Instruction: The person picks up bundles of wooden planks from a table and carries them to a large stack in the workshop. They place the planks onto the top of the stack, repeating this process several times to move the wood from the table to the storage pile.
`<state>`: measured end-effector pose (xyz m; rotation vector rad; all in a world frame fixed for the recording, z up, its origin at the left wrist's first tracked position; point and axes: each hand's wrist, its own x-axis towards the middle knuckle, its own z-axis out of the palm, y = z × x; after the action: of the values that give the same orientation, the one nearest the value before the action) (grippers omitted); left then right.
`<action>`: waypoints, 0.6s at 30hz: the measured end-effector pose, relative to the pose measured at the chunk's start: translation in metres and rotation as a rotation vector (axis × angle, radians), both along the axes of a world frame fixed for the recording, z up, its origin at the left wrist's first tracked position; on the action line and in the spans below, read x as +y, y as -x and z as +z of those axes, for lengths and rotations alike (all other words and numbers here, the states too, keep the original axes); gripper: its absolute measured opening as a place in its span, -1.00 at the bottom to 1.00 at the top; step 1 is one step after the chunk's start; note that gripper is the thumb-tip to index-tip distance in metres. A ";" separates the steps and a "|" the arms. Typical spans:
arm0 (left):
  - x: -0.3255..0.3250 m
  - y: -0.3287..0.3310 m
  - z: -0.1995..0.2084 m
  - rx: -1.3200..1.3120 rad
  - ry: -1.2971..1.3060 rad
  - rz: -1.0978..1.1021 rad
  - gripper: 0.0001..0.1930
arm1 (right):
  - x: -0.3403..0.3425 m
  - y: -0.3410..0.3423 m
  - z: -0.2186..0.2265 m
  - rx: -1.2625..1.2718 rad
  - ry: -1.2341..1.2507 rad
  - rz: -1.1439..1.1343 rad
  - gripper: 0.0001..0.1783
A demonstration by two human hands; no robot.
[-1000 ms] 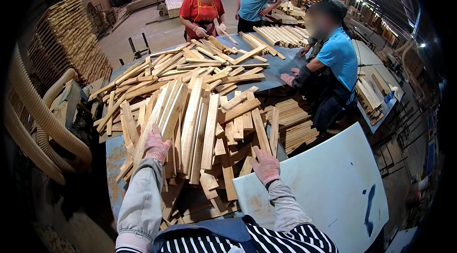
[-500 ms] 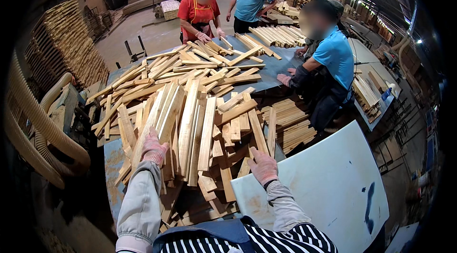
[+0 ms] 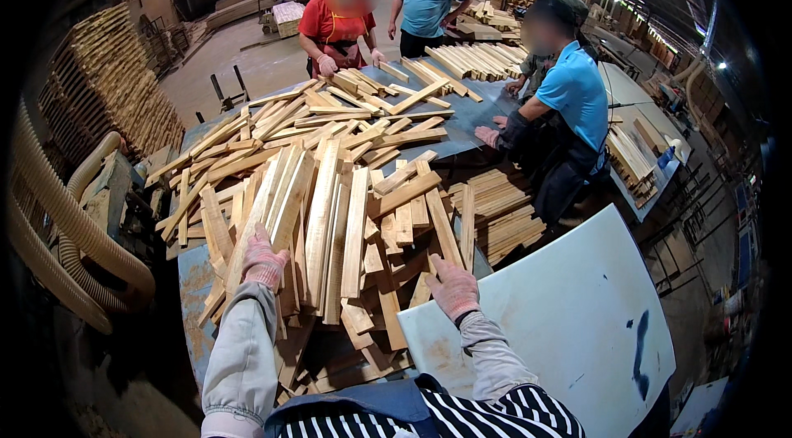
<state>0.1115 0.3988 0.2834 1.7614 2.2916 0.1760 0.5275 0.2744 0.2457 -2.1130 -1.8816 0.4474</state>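
At the near edge of the surface (image 3: 192, 285), our right hand (image 3: 454, 288) touches heaped wooden strips (image 3: 319, 223) beside a pale panel (image 3: 536, 314); our left hand (image 3: 266, 261) touches them too. We cannot tell whether the fingers grip. Past the far edge stands a red-shirted person (image 3: 320, 24).

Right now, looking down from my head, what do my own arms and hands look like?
Your left hand and right hand wear pinkish gloves. Pale grey sleeves cover the forearms, the left one gathered at a band low in view. Dark cloth with white stripes meets the right sleeve.
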 end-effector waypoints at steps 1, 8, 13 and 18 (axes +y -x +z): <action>0.000 0.001 -0.002 0.008 -0.003 -0.002 0.11 | 0.000 0.001 0.001 0.000 0.006 0.002 -0.35; -0.002 -0.002 0.001 0.015 -0.014 0.011 0.10 | 0.001 -0.001 -0.004 0.000 -0.020 0.010 -0.33; -0.002 -0.002 0.004 -0.003 -0.005 0.008 0.08 | 0.000 -0.001 -0.006 -0.022 -0.011 0.004 -0.35; -0.005 -0.008 0.014 -0.009 -0.004 0.015 0.08 | 0.001 -0.002 -0.009 -0.010 -0.038 0.007 -0.34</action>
<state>0.1197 0.3934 0.2969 1.7422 2.3007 0.1913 0.5300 0.2752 0.2366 -2.0883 -1.8890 0.3998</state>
